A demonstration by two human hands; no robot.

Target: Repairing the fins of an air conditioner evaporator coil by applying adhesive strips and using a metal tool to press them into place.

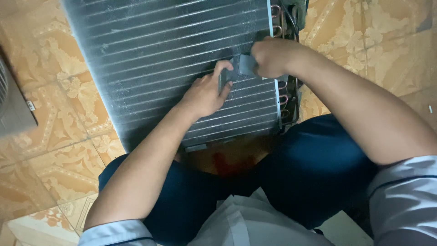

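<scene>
A large finned metal coil panel (154, 50) with horizontal tubes lies on the floor in front of my knees. My left hand (205, 93) rests on its lower right part, fingers curled around one end of a small grey flat tool (239, 68). My right hand (271, 57) grips the other end of that grey tool near the panel's right edge. Copper tube bends (284, 98) stick out along that right edge, beside my right wrist.
The floor is orange patterned tile (59, 150). A grey unit with a grille (13, 109) sits at the left edge. A red stool shows under me (227, 161) between my dark blue trouser legs (314, 173). A dark part (296, 9) stands at the panel's top right corner.
</scene>
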